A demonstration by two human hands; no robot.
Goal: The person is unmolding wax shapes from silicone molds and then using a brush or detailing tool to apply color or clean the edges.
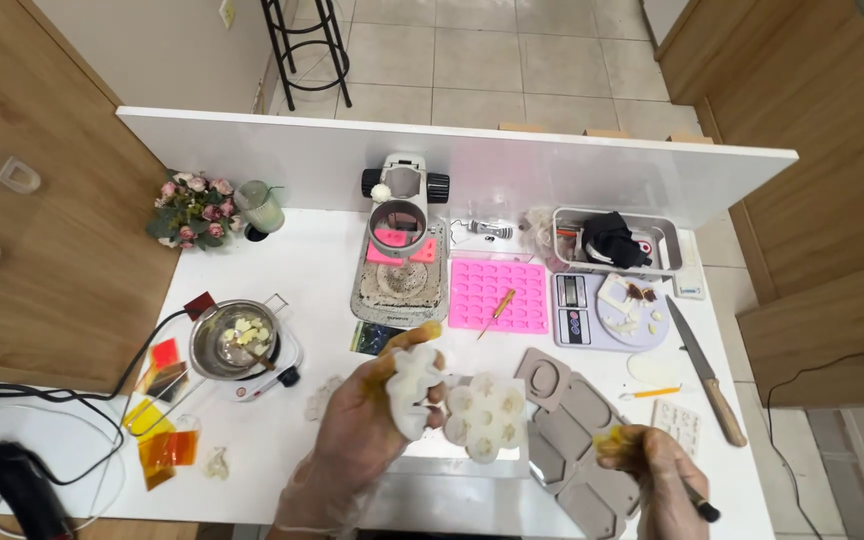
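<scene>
Flower-shaped silicone mould (487,415), translucent white, held above table (282,440) between both hands.
Best flexed gently from the rim to avoid tearing cavities; left hand (377,415) clenched around a white cast piece (414,385), right hand (652,470) gripping a dark-handled tool (702,508), beside grey tray moulds (577,430).

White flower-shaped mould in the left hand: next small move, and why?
Probably bring the right hand up to steady the white mould. The left hand grips only its left side, leaving the rest unsupported above the table, while the right sits low over the grey tray mould.
</scene>
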